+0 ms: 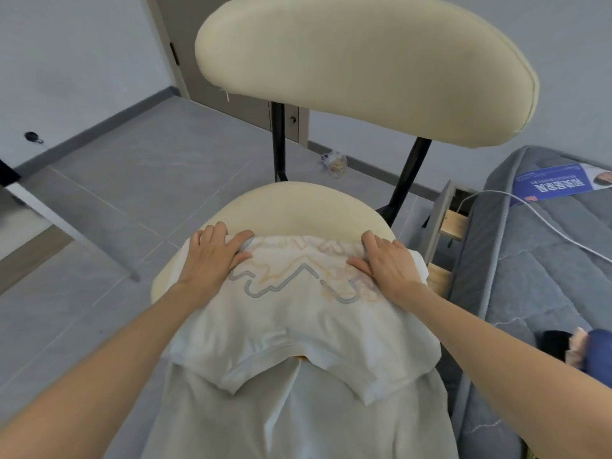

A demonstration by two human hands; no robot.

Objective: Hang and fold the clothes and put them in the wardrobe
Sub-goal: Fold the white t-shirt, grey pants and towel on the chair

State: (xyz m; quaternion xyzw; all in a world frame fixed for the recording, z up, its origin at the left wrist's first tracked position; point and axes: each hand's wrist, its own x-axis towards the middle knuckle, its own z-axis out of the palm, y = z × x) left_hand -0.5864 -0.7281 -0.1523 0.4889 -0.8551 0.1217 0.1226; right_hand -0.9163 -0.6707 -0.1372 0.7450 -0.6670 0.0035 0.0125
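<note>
Head view, looking down over both forearms at a cream padded chair. Its seat [291, 207] is lying under and just beyond the hands, and its wide backrest [364, 67] is rising on two black posts farther beyond them, blocking much of the wall and part of a door [205, 44] behind. To the right of the right hand, a grey mattress [546, 276] is sitting close beside the chair, carrying a blue leaflet [556, 187] and a thin white cable [546, 223]. A dark blue bundle [599, 352] is lying on the mattress just beside the right forearm. Well to the left of the left hand, a white table leg [66, 226] is slanting down to the grey tiled floor [132, 180]. A small crumpled bag [334, 162] is lying on the floor beyond the chair.

The left hand [215, 256] and the right hand [387, 263] are resting palms down, apart from each other, with fingers fairly straight and spread, pressing the far edge of a white T-shirt [298, 319] onto the seat. Neither hand is gripping the cloth.

The T-shirt is lying on the seat between and under the hands, folded over itself, with a grey and orange line print showing between the thumbs. Its neckline is pointing toward the person, and more white cloth is hanging down from the near side of the seat.
</note>
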